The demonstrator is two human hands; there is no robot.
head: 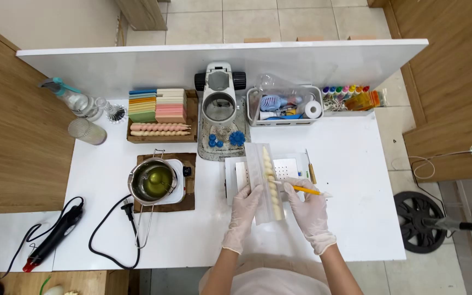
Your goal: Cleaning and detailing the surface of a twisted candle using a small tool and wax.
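Note:
A long clear plastic mould (265, 183) with a cream twisted candle inside lies lengthwise over a white perforated block (287, 167) on the white table (350, 218). My left hand (243, 212), in a white glove, grips the mould's left side near its lower end. My right hand (308, 210), also gloved, holds a thin yellow stick (307, 189) whose tip touches the candle in the mould.
A metal pot of yellow-green wax (154, 181) sits on a small hot plate at left. Behind stand stacked coloured wax sheets (157, 105), twisted candles (159, 129), a white machine (219, 104), a tool basket (285, 106), dye bottles (350, 97). A heat gun (55, 235) lies far left.

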